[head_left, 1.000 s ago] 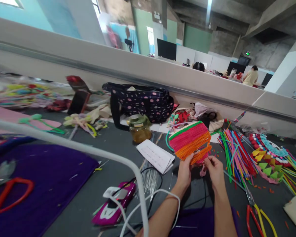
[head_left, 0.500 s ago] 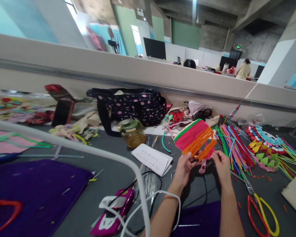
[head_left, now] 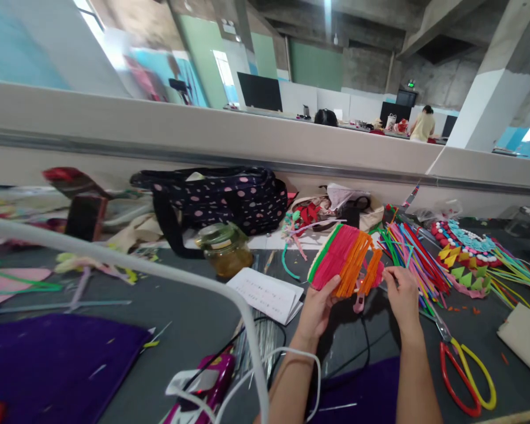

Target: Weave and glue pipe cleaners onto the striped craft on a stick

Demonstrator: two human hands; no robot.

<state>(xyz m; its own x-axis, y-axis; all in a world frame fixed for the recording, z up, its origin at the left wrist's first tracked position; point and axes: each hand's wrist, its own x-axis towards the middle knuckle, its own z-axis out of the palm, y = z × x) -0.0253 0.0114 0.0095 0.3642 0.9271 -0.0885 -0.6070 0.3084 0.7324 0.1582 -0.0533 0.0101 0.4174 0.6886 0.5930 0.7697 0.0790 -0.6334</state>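
A flat craft piece of fuzzy chenille stems (head_left: 338, 259), striped cream, green, pink and orange, is raised over the table. My left hand (head_left: 317, 311) grips its lower edge, thumb on the front and fingers behind. Orange strips at its right side stand apart with gaps between them. At the right tip, my right hand (head_left: 401, 297) has thumb and index finger pinched together; whatever lies between them is too small to make out. Just below the piece is a small pink plastic object (head_left: 358, 303), partly hidden. Right of my right hand lies a bundle of coloured chenille stems (head_left: 419, 253).
Red-and-yellow-handled scissors (head_left: 461, 365) lie at right, near a beaded, layered craft (head_left: 463, 247). Folded paper (head_left: 265, 291), a glass jar (head_left: 224, 250) and a dotted bag (head_left: 221, 197) stand left. A white tube (head_left: 181, 271) crosses the foreground. A low partition (head_left: 247, 138) runs behind.
The craft piece has turned to a steeper angle, its orange strips now more upright. My right hand has drawn slightly away from it. The whole view has shifted a little.
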